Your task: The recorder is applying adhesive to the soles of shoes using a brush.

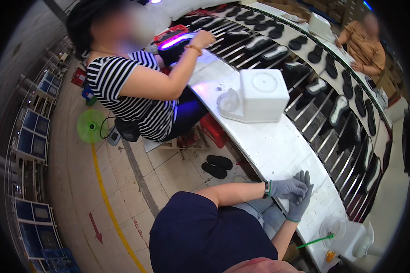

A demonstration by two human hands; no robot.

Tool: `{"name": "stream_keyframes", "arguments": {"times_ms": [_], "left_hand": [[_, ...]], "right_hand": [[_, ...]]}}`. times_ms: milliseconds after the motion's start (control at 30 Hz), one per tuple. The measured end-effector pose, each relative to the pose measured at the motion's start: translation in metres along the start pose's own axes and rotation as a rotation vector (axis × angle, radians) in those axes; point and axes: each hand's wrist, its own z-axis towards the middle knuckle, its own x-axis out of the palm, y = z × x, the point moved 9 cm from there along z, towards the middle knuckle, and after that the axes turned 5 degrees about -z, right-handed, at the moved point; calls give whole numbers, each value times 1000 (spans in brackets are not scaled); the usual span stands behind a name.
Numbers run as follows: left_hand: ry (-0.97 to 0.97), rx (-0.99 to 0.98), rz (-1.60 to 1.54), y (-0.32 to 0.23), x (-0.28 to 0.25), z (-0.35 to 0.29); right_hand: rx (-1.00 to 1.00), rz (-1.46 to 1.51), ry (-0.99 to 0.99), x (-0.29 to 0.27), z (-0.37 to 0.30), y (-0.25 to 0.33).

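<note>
Both my hands wear grey knit gloves and meet above the white tabletop [278, 145]. My left hand [288, 189], a dark watch at its wrist, has its fingers curled against the palm side of my other hand. Whatever those fingers hold, if anything, is too small to make out. My right hand [299, 202] points away from me with its fingers stretched out flat, and it grips nothing. Nearest to my right forearm on the table are a clear round dish [331, 226] and a green-handled brush [321, 240].
Beyond the table runs a roller conveyor [321, 123] carrying black shoes and soles. A white box-shaped container [265, 95] stands farther along the tabletop; another white container [351, 236] is nearer. A co-worker in stripes [141, 86] sits at left, another person [362, 48] across. Black slippers [217, 166] lie on the floor.
</note>
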Motion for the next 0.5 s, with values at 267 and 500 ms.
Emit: {"name": "stream_keyframes", "arguments": {"times_ms": [267,500], "left_hand": [[-79,-30,-90,-5,-7,0],[-122,-52,-89,-2,-5,-2]], "right_hand": [[7,18,23,-2,6,-4],[5,24,28,-3,1,-3]]}}
